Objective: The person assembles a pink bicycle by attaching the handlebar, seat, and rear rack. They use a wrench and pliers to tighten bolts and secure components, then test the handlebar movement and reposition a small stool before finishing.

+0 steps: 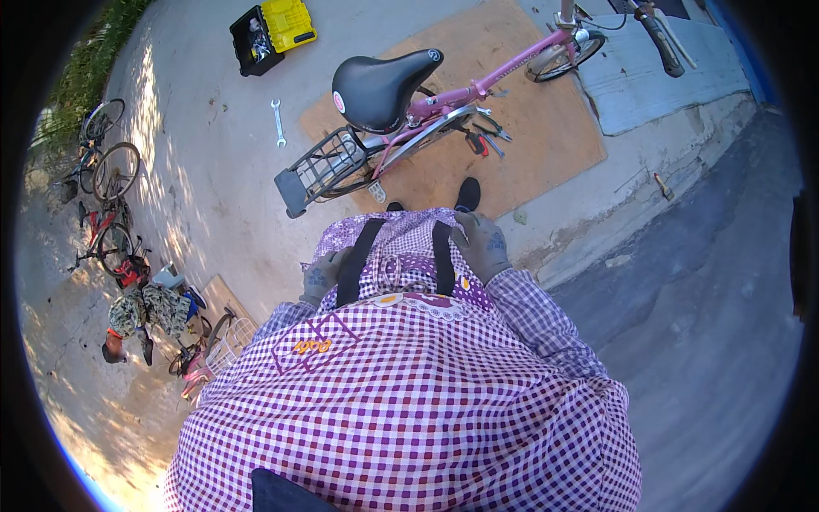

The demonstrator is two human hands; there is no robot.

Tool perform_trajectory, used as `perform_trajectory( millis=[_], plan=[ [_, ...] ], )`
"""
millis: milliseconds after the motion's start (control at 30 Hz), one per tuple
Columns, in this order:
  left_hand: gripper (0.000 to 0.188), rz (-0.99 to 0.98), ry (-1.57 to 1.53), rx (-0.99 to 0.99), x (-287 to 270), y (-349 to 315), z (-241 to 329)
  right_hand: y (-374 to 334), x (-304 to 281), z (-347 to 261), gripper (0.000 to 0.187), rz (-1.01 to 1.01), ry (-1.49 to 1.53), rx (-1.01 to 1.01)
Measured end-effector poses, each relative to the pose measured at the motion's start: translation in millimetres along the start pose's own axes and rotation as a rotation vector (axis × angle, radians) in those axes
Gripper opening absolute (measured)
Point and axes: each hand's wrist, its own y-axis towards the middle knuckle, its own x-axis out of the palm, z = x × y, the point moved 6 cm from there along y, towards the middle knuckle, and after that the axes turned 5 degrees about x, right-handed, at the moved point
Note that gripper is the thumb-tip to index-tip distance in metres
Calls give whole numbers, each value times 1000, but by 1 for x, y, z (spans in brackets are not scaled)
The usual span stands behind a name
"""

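My left hand [322, 278], in a grey work glove, is at the left side of my checkered apron [392, 367]. Its fingers are largely hidden beside a dark strap [358, 264]. My right hand [483, 247], gloved alike, has its fingers bent in against the apron's right edge, next to the other dark strap [443, 263]. Ahead of me a pink bicycle [444, 104] stands on a brown board [546, 145], with a black saddle [375, 90] and a black rear rack [328, 162]. Neither hand touches the bicycle.
A wrench [278, 123] lies left of the board. Pliers [495, 128] and a red-handled tool [476, 143] lie beside the bicycle. An open black-and-yellow toolbox [271, 36] sits farther off. At left, a crouching person [149, 316] is among several bicycles [115, 171]. A concrete edge [631, 205] runs along the right.
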Motion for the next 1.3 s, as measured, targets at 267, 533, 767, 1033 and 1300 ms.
perform_trajectory(
  millis=[267,533,767,1033,1300],
  plan=[
    [43,82,-197,-305,38,-39,29,17,-34,48,36,-62,-21,201],
    [38,330,-392,-442,12,-26,-24,53,-71,47,37,77,72,421],
    [42,616,-661,-626,1,6,-149,133,-44,27,34,134,282,524],
    [56,1113,-694,-920,-2,66,-241,222,43,18,32,44,388,484],
    [45,1628,-585,-752,-49,9,-224,189,106,-26,32,-251,309,383]
  ],
)
